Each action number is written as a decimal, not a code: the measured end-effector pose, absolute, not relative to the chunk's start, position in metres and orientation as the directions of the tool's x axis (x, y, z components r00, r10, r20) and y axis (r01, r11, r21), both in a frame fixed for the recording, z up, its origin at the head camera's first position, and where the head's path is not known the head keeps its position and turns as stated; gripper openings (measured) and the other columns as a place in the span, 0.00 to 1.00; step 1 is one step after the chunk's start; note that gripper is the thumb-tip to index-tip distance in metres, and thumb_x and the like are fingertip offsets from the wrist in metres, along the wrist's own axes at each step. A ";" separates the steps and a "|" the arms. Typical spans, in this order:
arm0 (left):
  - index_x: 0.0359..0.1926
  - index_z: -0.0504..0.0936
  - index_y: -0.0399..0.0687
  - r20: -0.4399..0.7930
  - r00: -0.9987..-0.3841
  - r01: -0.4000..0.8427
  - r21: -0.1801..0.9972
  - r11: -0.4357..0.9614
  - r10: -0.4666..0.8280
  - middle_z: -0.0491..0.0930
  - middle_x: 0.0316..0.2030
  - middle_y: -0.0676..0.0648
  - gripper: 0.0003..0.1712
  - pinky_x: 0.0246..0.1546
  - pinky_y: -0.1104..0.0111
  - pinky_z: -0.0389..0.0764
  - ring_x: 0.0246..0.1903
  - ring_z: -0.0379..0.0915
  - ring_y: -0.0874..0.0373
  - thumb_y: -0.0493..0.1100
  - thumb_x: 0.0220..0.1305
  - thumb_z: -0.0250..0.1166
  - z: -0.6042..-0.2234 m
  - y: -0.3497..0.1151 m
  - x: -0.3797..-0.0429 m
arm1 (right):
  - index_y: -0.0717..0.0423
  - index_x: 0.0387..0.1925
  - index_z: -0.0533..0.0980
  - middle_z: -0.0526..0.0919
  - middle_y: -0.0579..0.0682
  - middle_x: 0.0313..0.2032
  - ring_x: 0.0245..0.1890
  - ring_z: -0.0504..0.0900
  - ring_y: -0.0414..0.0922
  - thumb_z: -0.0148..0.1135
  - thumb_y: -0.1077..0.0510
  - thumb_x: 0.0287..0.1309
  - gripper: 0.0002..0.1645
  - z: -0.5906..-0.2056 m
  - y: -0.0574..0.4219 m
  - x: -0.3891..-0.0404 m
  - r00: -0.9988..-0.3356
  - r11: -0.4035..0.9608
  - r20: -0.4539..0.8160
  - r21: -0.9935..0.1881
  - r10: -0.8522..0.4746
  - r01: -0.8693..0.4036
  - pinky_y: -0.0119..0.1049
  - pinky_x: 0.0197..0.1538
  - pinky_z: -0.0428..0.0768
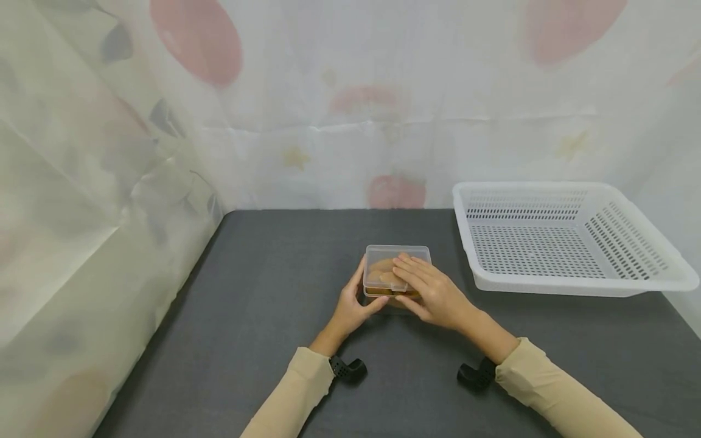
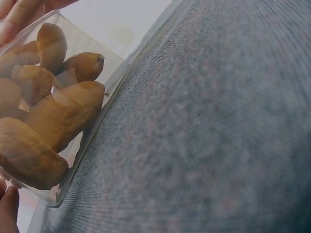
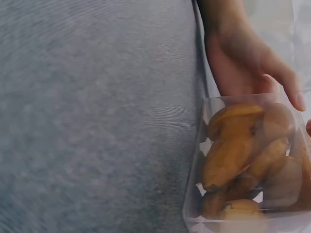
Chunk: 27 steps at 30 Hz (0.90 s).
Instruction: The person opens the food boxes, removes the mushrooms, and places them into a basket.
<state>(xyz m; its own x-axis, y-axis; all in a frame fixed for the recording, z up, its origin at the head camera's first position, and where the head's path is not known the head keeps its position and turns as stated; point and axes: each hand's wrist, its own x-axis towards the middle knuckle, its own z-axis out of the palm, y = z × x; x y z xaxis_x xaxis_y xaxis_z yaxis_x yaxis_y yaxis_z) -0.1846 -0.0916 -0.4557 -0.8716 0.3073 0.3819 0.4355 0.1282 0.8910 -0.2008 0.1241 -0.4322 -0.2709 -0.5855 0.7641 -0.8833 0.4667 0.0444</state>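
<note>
A clear plastic box (image 1: pixel 378 255) with a hinged-looking lid stands on the dark cloth between both hands. Inside lie several brown oblong pieces (image 2: pixel 68 114); they resemble small potatoes, but their exact kind is unclear. My left hand (image 1: pixel 349 309) grips the box's near left corner, fingers along its side and thumb at the front. Across the lid lie the fingers of my right hand (image 1: pixel 438 297), its thumb at the front edge by the latch tab. In the right wrist view the left hand (image 3: pixel 248 60) is beside the box wall. The right hand hides part of the lid.
A white perforated basket (image 1: pixel 575 287) stands at the back right of the table. Dark grey cloth (image 1: pixel 263 292) covers the tabletop. Printed curtains (image 1: pixel 328 158) hang behind and along the left edge. A black wrist camera (image 1: pixel 350 371) sits at each cuff.
</note>
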 end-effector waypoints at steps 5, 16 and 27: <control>0.73 0.41 0.26 0.395 -0.865 0.445 0.888 0.111 0.309 0.47 0.74 0.29 0.48 0.65 0.88 0.56 0.73 0.48 0.35 0.29 0.60 0.62 -0.454 -0.093 -0.183 | 0.68 0.51 0.78 0.83 0.64 0.52 0.53 0.82 0.59 0.47 0.44 0.71 0.30 -0.427 0.124 -0.203 -0.291 0.475 0.758 0.029 -0.584 -0.879 0.51 0.55 0.82; 0.71 0.46 0.22 0.482 -0.829 0.522 0.848 0.084 0.283 0.48 0.72 0.26 0.43 0.67 0.86 0.56 0.72 0.47 0.32 0.26 0.60 0.59 -0.455 -0.092 -0.183 | 0.68 0.51 0.78 0.83 0.62 0.52 0.52 0.83 0.57 0.47 0.48 0.70 0.27 -0.417 0.127 -0.204 -0.335 0.469 0.738 -0.029 -0.585 -0.883 0.52 0.53 0.82; 0.72 0.48 0.24 0.478 -0.835 0.519 0.849 0.100 0.272 0.50 0.73 0.28 0.42 0.68 0.85 0.57 0.72 0.50 0.33 0.26 0.61 0.59 -0.455 -0.093 -0.183 | 0.67 0.49 0.79 0.86 0.60 0.45 0.43 0.85 0.52 0.50 0.50 0.69 0.25 -0.407 0.127 -0.211 -0.311 0.467 0.781 -0.028 -0.541 -0.884 0.48 0.45 0.85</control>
